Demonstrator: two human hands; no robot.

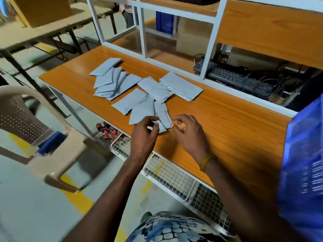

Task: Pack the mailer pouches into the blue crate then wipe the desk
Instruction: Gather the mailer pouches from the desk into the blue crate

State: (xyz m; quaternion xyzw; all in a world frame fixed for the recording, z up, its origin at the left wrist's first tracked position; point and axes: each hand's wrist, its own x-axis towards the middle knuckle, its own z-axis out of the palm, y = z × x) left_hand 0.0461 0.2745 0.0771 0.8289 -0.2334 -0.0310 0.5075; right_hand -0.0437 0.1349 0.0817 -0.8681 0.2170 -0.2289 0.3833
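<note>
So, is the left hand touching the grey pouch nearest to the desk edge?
Touching. The head view shows the left hand with fingers curled over the near end of that pouch, its thumb and fingertips resting on the grey surface.

About twelve grey mailer pouches (158, 88) (overlaps blur the count), one blue crate (304, 165), one keyboard (234, 78).

Single head view: high, angled forward-down across desk (218, 119); near front edge, hands close below; wide-angle, edges blurred.
</note>
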